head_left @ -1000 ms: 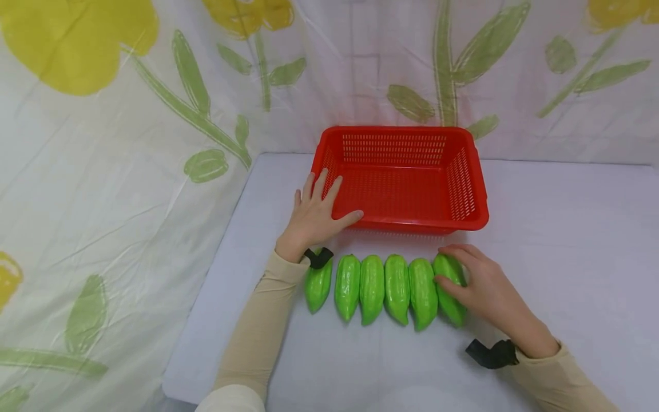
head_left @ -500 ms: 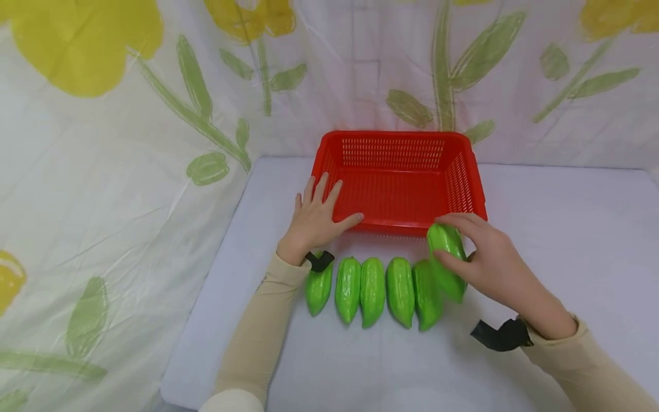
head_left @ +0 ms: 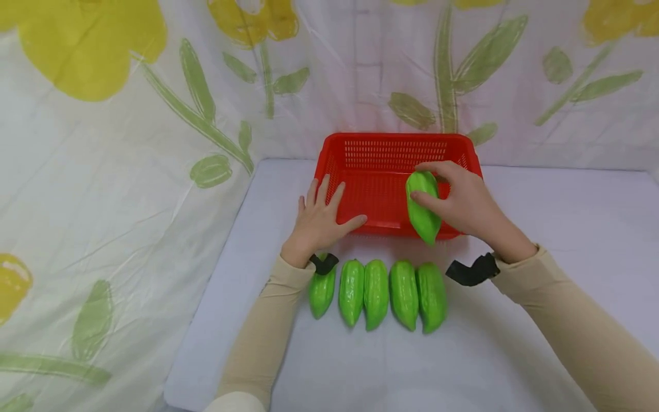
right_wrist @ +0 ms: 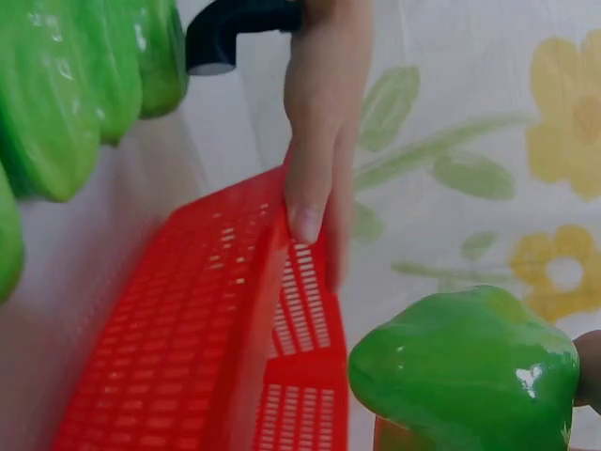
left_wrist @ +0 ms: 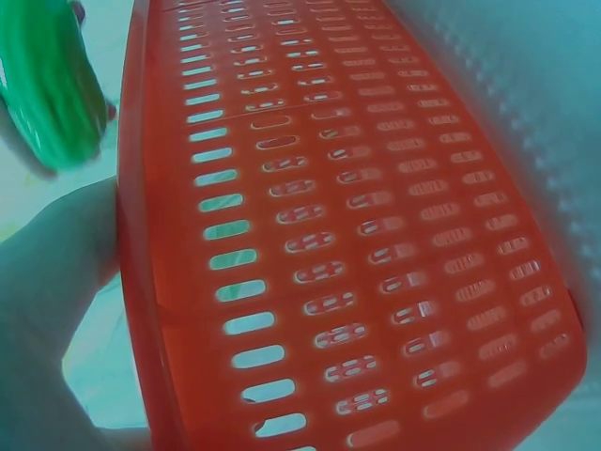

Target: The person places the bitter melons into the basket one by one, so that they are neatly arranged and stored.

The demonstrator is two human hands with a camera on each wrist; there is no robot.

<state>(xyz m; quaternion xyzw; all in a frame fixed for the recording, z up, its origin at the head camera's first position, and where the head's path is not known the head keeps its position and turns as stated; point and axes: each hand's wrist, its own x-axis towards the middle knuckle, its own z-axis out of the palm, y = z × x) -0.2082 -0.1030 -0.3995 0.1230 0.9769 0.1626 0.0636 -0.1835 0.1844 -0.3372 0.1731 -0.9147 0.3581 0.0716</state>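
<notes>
Green fruit (head_left: 424,222) between right fingers (head_left: 439,166) and thumb (head_left: 427,201).

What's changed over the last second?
The right hand has lifted the rightmost green fruit off the row and carried it forward and left to the red basket. The left hand stays at the basket's left side; five fruits remain lined up.

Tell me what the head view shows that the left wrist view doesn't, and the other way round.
Only the head view shows the row of five green fruits and both tan sleeves.

Only the left wrist view gives a broad close-up of the outer slotted wall of the red basket.

Both show the basket, at least part of the left hand, and the held green fruit; the right hand gripping it is clear only from the head.
</notes>
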